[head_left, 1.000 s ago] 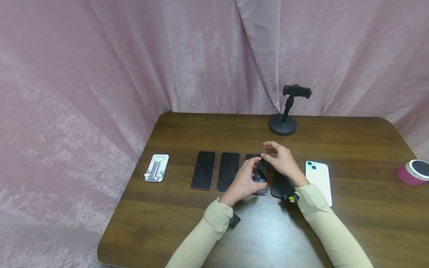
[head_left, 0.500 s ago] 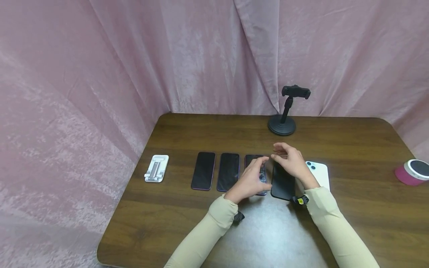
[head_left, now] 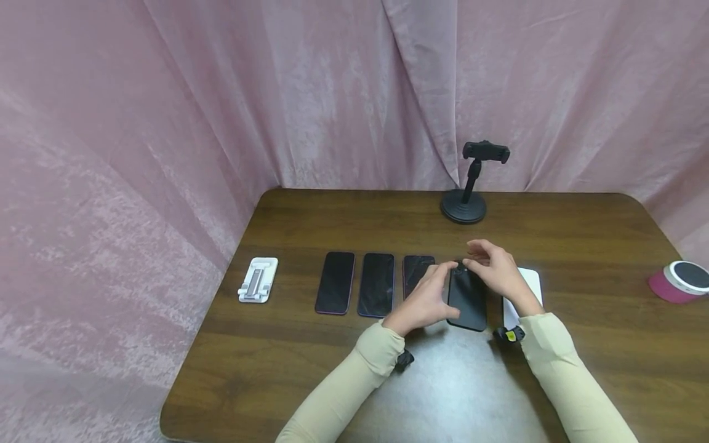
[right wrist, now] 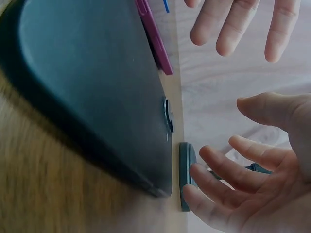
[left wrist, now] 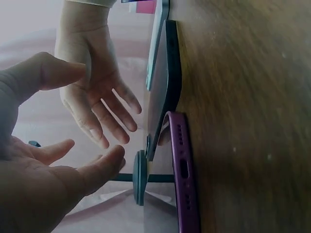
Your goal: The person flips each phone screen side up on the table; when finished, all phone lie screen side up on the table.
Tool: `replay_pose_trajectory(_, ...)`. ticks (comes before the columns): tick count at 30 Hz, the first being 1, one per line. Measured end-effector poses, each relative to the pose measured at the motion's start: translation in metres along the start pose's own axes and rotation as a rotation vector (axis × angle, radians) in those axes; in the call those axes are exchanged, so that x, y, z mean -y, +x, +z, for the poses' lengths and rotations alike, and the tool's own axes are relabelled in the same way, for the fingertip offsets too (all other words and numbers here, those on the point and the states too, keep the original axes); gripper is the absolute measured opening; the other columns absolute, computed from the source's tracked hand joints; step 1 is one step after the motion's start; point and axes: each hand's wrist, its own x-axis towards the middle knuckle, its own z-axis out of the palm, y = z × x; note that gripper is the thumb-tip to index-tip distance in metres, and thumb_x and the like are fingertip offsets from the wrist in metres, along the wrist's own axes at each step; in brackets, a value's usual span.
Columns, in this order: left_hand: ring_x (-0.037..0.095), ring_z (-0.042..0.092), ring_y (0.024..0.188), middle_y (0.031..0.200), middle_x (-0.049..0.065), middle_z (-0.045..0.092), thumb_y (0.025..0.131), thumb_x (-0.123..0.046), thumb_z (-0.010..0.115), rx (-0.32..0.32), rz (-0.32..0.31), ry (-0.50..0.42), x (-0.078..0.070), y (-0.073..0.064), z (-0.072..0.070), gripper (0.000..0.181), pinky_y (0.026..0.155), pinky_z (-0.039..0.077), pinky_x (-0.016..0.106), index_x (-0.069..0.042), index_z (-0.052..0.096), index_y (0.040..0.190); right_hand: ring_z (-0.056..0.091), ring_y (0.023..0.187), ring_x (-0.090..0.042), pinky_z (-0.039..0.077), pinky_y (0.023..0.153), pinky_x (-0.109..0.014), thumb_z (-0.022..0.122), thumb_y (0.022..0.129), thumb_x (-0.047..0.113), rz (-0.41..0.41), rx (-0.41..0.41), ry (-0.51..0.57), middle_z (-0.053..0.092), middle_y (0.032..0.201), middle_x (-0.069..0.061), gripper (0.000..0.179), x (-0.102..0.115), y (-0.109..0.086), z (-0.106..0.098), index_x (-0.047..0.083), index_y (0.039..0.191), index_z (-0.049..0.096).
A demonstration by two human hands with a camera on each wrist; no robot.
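- The left hand (head_left: 425, 301) is hovering, thumb and fingers spread wide
- The right hand (head_left: 496, 272) is hovering opposite, fingers loosely parted
- The black smartphone (head_left: 469, 301) is lying face down on the table (head_left: 249, 369), between and below both hands

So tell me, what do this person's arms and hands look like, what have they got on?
Long, plain, pale yellow sleeves ending in cuffs. The left hand and right hand are ungloved. Each wrist has a small black device; the right one shows a yellow patch.
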Motion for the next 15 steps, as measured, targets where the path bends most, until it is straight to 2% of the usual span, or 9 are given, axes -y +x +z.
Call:
replay_pose_trajectory(3,0.016,0.052,0.118,0.144,0.009,0.044,0.073,-0.007,0.086,0.025,-0.024,0.007,-0.003,0.0,0.005,0.092,0.095,0.043,0.023,-0.016,0.039,0.152,0.058,0.118,-0.05,0.047,0.097,-0.058,0.06,0.099,0.01,0.015,0.026,-0.011,0.056,0.131,-0.035,0.046,-0.003,-0.003,-0.002,-0.011,0.138,0.049)
replay_pose_trajectory(8,0.016,0.049,0.126,0.149,0.009,0.039,0.076,-0.006,0.086,0.105,-0.055,0.009,-0.007,0.002,0.011,0.094,0.095,0.045,0.026,-0.018,0.035,0.154,0.054,0.122,-0.052,0.043,0.1,-0.06,0.061,0.095,0.004,0.027,0.079,-0.035,0.053,0.134,-0.037,0.05,-0.006,-0.006,-0.006,-0.012,0.14,0.046)
replay_pose_trajectory(15,0.018,0.049,0.129,0.156,0.012,0.029,0.078,-0.007,0.086,0.204,-0.068,0.109,-0.009,0.004,0.019,0.097,0.092,0.047,0.026,-0.019,0.031,0.157,0.052,0.122,-0.053,0.041,0.099,-0.065,0.066,0.088,-0.001,0.015,0.135,-0.081,0.055,0.133,-0.036,0.056,-0.01,-0.005,-0.008,-0.014,0.139,0.046)
